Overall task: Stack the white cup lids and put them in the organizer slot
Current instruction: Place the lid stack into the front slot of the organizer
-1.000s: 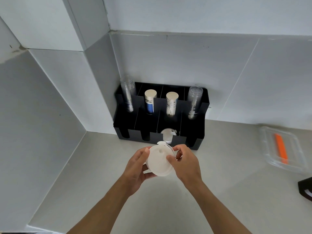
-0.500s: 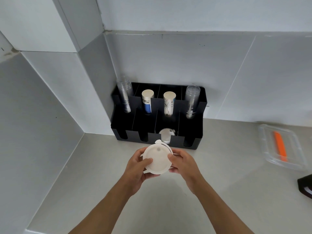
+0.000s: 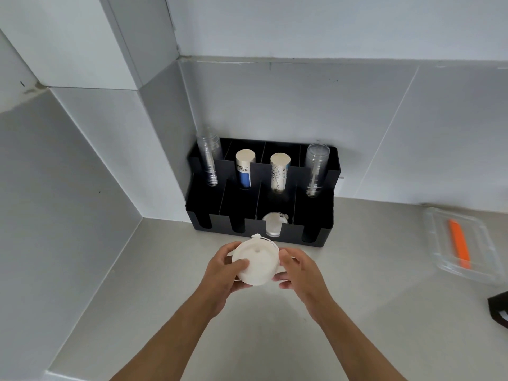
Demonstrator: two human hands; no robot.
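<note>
A stack of white cup lids (image 3: pixel 257 261) is held above the counter between both hands, its flat face tilted toward me. My left hand (image 3: pixel 220 273) grips its left rim with the thumb on the face. My right hand (image 3: pixel 298 270) clasps the right rim. Just beyond stands the black organizer (image 3: pixel 316 215) against the wall. Its third front slot from the left holds white lids (image 3: pixel 273 224). The other front slots look dark and I cannot see anything in them.
The organizer's back row holds clear cup stacks (image 3: pixel 210 160) (image 3: pixel 316 169) and two paper cup stacks (image 3: pixel 244 169) (image 3: pixel 279 173). A clear plastic container (image 3: pixel 437 243) with an orange tool (image 3: pixel 459 247) lies at the right. A black object (image 3: pixel 499 306) sits at the right edge. Walls close the left corner.
Both hands shifted their grip on the lid stack and turned it slightly; my right fingers moved from its face to its rim. The stack stays in front of the organizer.
</note>
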